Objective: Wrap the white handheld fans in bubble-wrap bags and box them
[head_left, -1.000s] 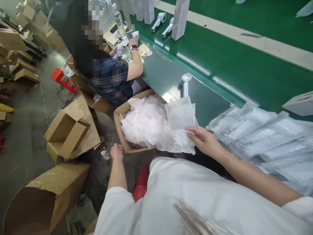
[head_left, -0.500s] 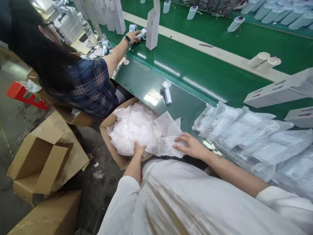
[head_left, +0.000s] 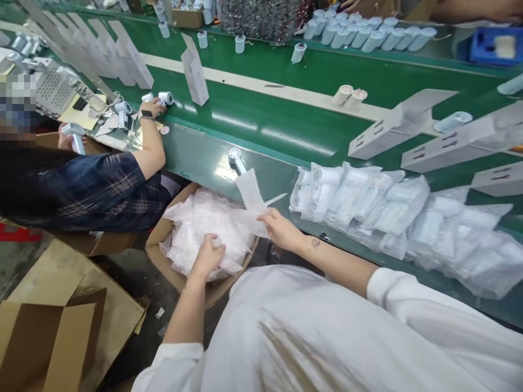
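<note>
My right hand (head_left: 281, 230) pinches a translucent bubble wrap bag (head_left: 250, 190) by its lower right part. The bag stands up from the hand, in front of a small silver-white handheld fan (head_left: 235, 155) lying on the bench, and overlaps its handle. My left hand (head_left: 209, 255) rests on the heap of bubble wrap bags (head_left: 192, 223), thumb and fingers apart. These bags fill an open cardboard box (head_left: 157, 246) against the bench edge.
Wrapped items (head_left: 368, 201) lie in a row on the bench at right. White boxes (head_left: 196, 76) stand on the green belt (head_left: 269, 109). At left a co-worker's arm (head_left: 153, 147) reaches to more fans. An open carton (head_left: 49, 332) lies lower left.
My right hand has lifted a bubble wrap bag up from the box's edge. My left hand stays on the heap. The view has shifted right, and a fan now shows in the co-worker's other hand.
</note>
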`<state>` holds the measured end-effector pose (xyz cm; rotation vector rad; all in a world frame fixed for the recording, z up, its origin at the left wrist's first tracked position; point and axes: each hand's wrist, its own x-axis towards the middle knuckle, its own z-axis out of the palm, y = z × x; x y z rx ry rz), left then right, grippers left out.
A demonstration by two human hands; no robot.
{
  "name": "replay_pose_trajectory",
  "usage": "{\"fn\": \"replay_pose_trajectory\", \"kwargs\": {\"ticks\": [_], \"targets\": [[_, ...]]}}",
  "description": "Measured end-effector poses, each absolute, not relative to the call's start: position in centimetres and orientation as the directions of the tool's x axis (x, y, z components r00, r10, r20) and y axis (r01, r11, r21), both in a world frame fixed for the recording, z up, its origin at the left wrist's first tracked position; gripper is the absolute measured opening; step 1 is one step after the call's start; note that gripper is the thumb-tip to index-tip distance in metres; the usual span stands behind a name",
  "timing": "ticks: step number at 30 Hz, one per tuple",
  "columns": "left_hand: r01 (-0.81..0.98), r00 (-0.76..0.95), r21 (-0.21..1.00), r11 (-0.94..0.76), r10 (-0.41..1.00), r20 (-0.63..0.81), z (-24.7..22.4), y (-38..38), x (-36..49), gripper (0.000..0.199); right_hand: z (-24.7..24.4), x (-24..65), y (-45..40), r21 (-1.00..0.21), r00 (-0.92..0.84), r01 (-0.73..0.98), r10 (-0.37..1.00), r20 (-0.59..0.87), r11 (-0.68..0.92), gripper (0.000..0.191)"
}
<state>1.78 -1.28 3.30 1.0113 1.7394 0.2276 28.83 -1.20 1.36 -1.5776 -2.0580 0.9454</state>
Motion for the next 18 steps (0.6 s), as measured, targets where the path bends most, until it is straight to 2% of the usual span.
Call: {"fn": "replay_pose_trajectory", "kwargs": {"ticks": [3,5,7,9,11,13,15,16,18], "targets": [[0.118,0.128,0.582,0.804,0.569,-0.812,4.0,0.2,7.2,0.065,2.9,27.9,-1.5,-0.847,-0.485,0.515,0.860,-0.158,0.135,0.049],[-0.150,0.261,0.510,0.847,0.531,-0.806,4.0,0.3,9.9,0.058,3.8,28.1,-1.8,-0.909,-0.538,0.416,0.809,-0.235,0.013,0.046],[-0.271,0.359,0.467,0.842,0.538,-0.763,4.1,-0.1,11.2,0.053,4.5,28.7,-2.0,-0.922,-0.550,0.369,0.773,-0.318,-0.117,0.044],[-0.219,0.433,0.509,0.832,0.551,-0.714,4.8,-0.4,11.0,0.063,4.9,29.5,-2.2,-0.891,-0.509,0.417,0.766,-0.392,-0.178,0.047],[-0.040,0.449,0.679,0.733,0.620,-0.643,6.1,-0.2,9.9,0.077,5.5,30.0,-2.4,-0.852,-0.467,0.505,0.788,-0.402,-0.135,0.047],[0.157,0.440,0.878,0.452,0.764,-0.472,7.7,0.7,9.0,0.085,6.3,30.4,-2.5,-0.858,-0.534,0.513,0.772,-0.344,-0.027,0.037],[0.268,0.504,0.954,0.137,0.823,-0.260,9.2,2.2,8.8,0.093,7.4,31.1,-2.5,-0.910,-0.695,0.407,0.672,-0.254,0.077,0.033],[0.288,0.579,0.956,0.057,0.785,-0.221,9.7,2.8,9.2,0.098,8.0,31.5,-2.4,-0.935,-0.761,0.338,0.616,-0.204,0.108,0.033],[0.304,0.745,0.949,0.076,0.602,-0.287,10.2,3.4,10.5,0.108,9.0,32.9,-2.1,-0.964,-0.797,0.235,0.593,-0.116,0.127,0.032]]}}
